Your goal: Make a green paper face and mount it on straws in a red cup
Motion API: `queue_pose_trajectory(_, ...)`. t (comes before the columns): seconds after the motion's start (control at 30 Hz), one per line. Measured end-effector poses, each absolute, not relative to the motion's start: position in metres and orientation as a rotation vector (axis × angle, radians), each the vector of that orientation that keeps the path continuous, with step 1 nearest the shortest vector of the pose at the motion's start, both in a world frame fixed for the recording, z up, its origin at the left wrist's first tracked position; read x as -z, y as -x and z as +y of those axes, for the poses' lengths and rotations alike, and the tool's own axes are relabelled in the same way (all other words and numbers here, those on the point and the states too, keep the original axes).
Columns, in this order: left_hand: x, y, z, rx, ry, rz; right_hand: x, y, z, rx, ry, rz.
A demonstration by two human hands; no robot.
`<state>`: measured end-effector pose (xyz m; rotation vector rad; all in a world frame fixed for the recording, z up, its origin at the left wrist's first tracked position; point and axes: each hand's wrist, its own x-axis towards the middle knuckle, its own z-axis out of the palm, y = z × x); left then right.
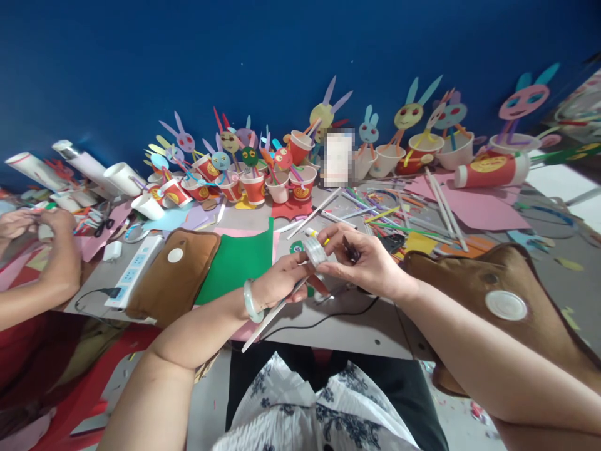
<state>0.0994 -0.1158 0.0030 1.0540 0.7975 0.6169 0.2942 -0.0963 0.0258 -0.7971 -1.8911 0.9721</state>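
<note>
patterned white cloth point(323, 410), dark floral print, lay across the lap at the bottom of the view.

table point(357, 341), grey, near edge just beyond the lap; black cable point(328, 321) trailed over it.

left hand point(282, 282), pale bangle point(251, 302) at the wrist, was closed round a white stick point(270, 316) that slanted down past the table edge; thumb lay up against the tape roll.

tape roll point(315, 252), small and clear, was held between both hands above the table, in front of the green sheet point(244, 260).

right hand point(370, 263) pinched the roll from the far side, fingertips together on its rim; a small dark item point(351, 250) was tucked under the fingers, kind not discernible.

handling, judged: roll light, a stiff ring, smooth and likely slippery on its face, tacky at the free end; best held by its edges or through the core. stick very light, thin, apt to bend or crease; best gripped near its middle.

brown pouch point(173, 275), white cap, left of the green sheet; a second brown pouch point(516, 300) lay by the right forearm.

power strip point(131, 269), white, just beside the left pouch.

paper cups point(256, 185) with paper rabbit figures stood in rows by the blue wall.

co-worker's hands point(51, 235) were at the far left, well apart.
</note>
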Motion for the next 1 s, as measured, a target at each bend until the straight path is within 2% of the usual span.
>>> queue_pose_trajectory(0.13, -0.001, -0.099, -0.116, -0.639, -1.079, 0.816, -0.024, -0.296, -0.095, -1.163, 0.831, -1.825)
queue_pose_trajectory(0.37, 0.006, -0.102, -0.118, -0.662, -1.129, 0.848, -0.021, -0.291, -0.099, -1.238, 0.833, -1.783)
queue_pose_trajectory(0.6, -0.001, -0.104, -0.119, -0.762, -1.179, 0.937, -0.021, -0.289, -0.107, -1.141, 0.792, -1.807)
queue_pose_trajectory(0.8, -0.006, -0.103, -0.12, -0.756, -1.203, 0.942, -0.027, -0.291, -0.108, -1.328, 0.829, -1.601)
queue_pose_trajectory(1.0, -0.003, -0.1, -0.118, -0.757, -1.222, 0.923, -0.031, -0.296, -0.109, -1.36, 0.803, -1.521)
